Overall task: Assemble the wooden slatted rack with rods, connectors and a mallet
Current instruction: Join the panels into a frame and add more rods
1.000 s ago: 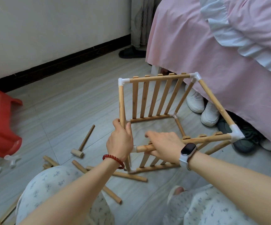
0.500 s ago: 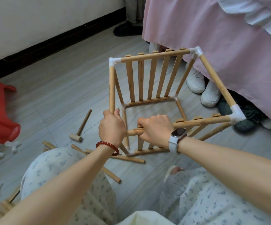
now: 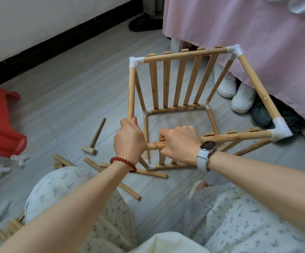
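1. A pink bed skirt (image 3: 248, 42) fills the upper right, hanging to a grey tiled floor (image 3: 75, 84). White shoes (image 3: 239, 95) and darker ones sit under its edge.
2. The wooden rack (image 3: 175, 84) stands on the floor in front of the seated person, just beside the bed. It is an open box frame of round rods with white corner connectors. The far side holds a row of upright slats; a second slatted panel is on the near side.
3. A red plastic stool (image 3: 0, 128) lies at the left edge.
4. The left hand (image 3: 129, 141) is wrapped around the near end of the left top rod (image 3: 131, 94), close to the open near-left corner.
5. The right hand (image 3: 180, 145) is curled around the near top rod (image 3: 239, 136), which runs to the white connector (image 3: 280, 130) at the near-right corner.
6. The two rod ends meet between the hands. I cannot tell whether a connector sits there, as the hands hide it. The step appears to be closing this last top corner.
7. Spare rods (image 3: 111, 172) lie scattered on the floor by the person's knees.
8. The small wooden mallet (image 3: 93, 141) lies on the floor left of the rack, untouched.
9. Loose white connectors (image 3: 11, 163) lie near the stool.
10. The next move likely calls for a connector to join both ends squarely, then mallet taps to seat them.
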Demonstrator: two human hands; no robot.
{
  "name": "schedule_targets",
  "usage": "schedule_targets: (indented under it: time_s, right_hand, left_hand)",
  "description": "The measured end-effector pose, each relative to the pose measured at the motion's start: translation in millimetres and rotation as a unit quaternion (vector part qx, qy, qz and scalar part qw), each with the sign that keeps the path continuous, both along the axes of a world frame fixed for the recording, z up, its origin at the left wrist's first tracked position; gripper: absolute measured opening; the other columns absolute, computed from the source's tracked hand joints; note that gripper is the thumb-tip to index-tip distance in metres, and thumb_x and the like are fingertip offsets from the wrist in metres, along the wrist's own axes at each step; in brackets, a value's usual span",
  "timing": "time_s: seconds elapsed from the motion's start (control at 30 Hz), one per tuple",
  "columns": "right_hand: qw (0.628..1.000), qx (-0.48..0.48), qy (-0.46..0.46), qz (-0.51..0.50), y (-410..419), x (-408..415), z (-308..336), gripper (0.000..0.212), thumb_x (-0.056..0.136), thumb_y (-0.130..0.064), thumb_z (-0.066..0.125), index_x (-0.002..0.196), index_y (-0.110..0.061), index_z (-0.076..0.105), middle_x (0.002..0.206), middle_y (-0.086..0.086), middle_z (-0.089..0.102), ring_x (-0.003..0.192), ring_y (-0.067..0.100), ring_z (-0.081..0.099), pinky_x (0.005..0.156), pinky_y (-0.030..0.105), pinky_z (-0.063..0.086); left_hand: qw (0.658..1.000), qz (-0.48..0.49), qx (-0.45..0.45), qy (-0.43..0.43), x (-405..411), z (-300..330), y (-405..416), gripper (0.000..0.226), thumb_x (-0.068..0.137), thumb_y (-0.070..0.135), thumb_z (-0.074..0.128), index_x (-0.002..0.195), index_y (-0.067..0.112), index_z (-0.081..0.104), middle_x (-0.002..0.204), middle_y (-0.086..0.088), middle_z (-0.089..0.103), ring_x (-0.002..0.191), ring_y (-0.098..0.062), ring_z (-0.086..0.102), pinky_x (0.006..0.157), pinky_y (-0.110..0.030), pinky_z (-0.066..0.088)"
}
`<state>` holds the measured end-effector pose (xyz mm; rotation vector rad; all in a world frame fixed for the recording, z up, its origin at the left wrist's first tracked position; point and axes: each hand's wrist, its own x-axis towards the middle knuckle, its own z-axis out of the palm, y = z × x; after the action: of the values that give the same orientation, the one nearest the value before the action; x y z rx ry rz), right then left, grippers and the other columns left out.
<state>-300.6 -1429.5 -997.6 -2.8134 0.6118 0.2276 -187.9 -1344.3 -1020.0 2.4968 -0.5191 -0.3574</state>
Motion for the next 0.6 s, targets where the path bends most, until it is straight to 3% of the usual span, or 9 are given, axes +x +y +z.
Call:
schedule_targets:
  time_s: [0.1,0.17,0.27,0.33,0.43,0.5,0.6]
  right_hand:
    - [1.0,0.004,-0.01,0.003,-5,5,1,0.011,0.09,-0.034,0.05,0.088,-0.03,0.04,0.062,-0.008,0.042,0.057,0.012,0.038,0.05,0.025,0.022]
    - [1.0,0.011,-0.022,-0.008,-7,9,1,0.012,0.089,-0.037,0.051,0.086,-0.03,0.043,0.063,-0.009,0.044,0.062,0.014,0.044,0.052,0.026,0.024]
    - [0.999,0.033,-0.037,-0.021,-7,17,0,0.015,0.089,-0.042,0.053,0.082,-0.03,0.046,0.063,-0.01,0.044,0.067,0.015,0.047,0.057,0.027,0.028]
    - [0.998,0.019,-0.056,-0.005,-11,19,7,0.02,0.09,-0.048,0.052,0.083,-0.03,0.047,0.062,-0.011,0.042,0.066,0.013,0.047,0.059,0.026,0.029]
    - [0.992,-0.053,-0.114,-0.002,-29,19,26,0.027,0.089,-0.054,0.05,0.096,-0.029,0.058,0.068,-0.01,0.047,0.069,0.011,0.049,0.066,0.026,0.033]
    - [0.978,-0.102,-0.179,-0.008,-41,23,36,0.031,0.09,-0.052,0.05,0.1,-0.026,0.062,0.072,-0.009,0.05,0.072,0.014,0.049,0.072,0.029,0.032]
    - [0.943,-0.152,-0.297,-0.013,-57,30,51,0.033,0.085,-0.048,0.049,0.095,-0.022,0.068,0.069,-0.005,0.06,0.068,0.019,0.055,0.068,0.03,0.03]
  left_hand:
    - [0.999,-0.021,-0.023,0.041,9,3,-4,0.034,0.102,0.039,0.025,0.099,0.01,0.042,0.068,0.0,0.049,0.056,-0.015,0.047,0.047,-0.029,0.034]
    - [0.99,-0.042,-0.055,0.119,18,7,-6,0.029,0.101,0.039,0.033,0.096,0.012,0.043,0.072,-0.001,0.052,0.058,-0.013,0.048,0.049,-0.025,0.036]
    - [0.958,-0.025,-0.113,0.264,34,10,-4,0.03,0.097,0.043,0.041,0.098,0.013,0.048,0.07,-0.003,0.06,0.061,-0.012,0.054,0.052,-0.024,0.038]
    - [0.937,-0.018,-0.161,0.311,37,14,0,0.035,0.097,0.045,0.043,0.107,0.012,0.049,0.073,-0.005,0.061,0.064,-0.015,0.055,0.056,-0.027,0.041]
    - [0.897,-0.089,-0.289,0.323,34,24,7,0.028,0.097,0.041,0.045,0.108,0.015,0.047,0.089,-0.007,0.053,0.073,-0.016,0.056,0.071,-0.032,0.051]
    - [0.879,-0.159,-0.34,0.294,36,40,8,0.027,0.091,0.043,0.043,0.101,0.018,0.049,0.089,-0.003,0.051,0.076,-0.014,0.054,0.079,-0.033,0.052]
    - [0.868,-0.186,-0.381,0.259,39,69,-2,0.023,0.098,0.037,0.039,0.114,0.025,0.049,0.087,-0.001,0.056,0.075,-0.012,0.057,0.079,-0.036,0.053]
